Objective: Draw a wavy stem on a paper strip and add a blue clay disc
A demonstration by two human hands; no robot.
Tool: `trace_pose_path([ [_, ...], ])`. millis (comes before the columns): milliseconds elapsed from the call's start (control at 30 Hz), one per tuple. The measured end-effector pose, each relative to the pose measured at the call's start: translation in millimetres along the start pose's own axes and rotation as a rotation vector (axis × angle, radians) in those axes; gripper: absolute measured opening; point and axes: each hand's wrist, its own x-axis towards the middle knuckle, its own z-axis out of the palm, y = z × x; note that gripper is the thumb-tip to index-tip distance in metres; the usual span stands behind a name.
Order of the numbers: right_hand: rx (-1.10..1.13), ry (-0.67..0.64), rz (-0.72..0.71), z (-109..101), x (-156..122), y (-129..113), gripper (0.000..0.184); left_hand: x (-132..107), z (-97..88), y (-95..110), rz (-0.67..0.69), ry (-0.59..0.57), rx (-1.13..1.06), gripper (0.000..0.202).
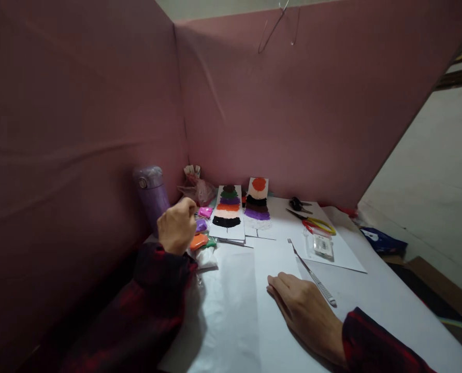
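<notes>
Paper (231, 316) spreads across the near table, and here's the right hand (306, 313) lying palm-down on it, fingers drawn together; what's under them, if anything, I can't tell. Right beside it, a slim metal tool (319, 285) angles away, loose, and a careless outward sweep of those knuckles could send it skidding.

Over to the left hand (176, 225), raised beside the little colour packets: white (206, 257), orange (198, 241), green (211, 242), purple (201, 225), pink (205, 212). Its fingers curl inward near the pink one (the tips are half hidden, so I can't call whether they hold anything). Tight quarters, this! The packets sit bunched, so a snagged edge could drag a neighbour along.

Just behind, two striped cards, one left (227, 207), one right (257, 204), stand within reach of a stray nudge. A purple bottle (152, 194) rises beyond that left wrist; a backward elbow or wrist might tip it. Across the far right lie yellow-handled scissors (326, 226), well apart from both hands.
</notes>
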Motion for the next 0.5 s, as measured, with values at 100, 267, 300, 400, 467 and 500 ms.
trace_pose_path([
  [100,0.017,0.012,0.000,0.7,0.4,0.1,0.027,14.1,-3.4,-20.0,-0.101,0.117,-0.046,0.022],
  [267,0.022,0.065,-0.012,0.9,1.0,0.3,0.029,22.1,-11.3,-37.4,-0.171,0.167,-0.119,0.022],
  [300,0.022,0.070,-0.014,0.5,1.0,0.2,0.029,22.4,-13.2,-38.7,-0.191,0.171,-0.116,0.022],
  [400,0.028,0.083,-0.014,-1.1,1.2,-0.3,0.028,23.5,-17.4,-41.4,-0.252,0.187,-0.095,0.025],
  [467,0.039,0.092,0.003,-1.9,1.5,-0.9,0.027,24.9,-18.1,-43.5,-0.268,0.197,-0.096,0.025],
  [500,0.045,0.096,0.012,-2.1,1.7,-1.1,0.026,25.7,-17.9,-44.6,-0.268,0.197,-0.100,0.024],
])
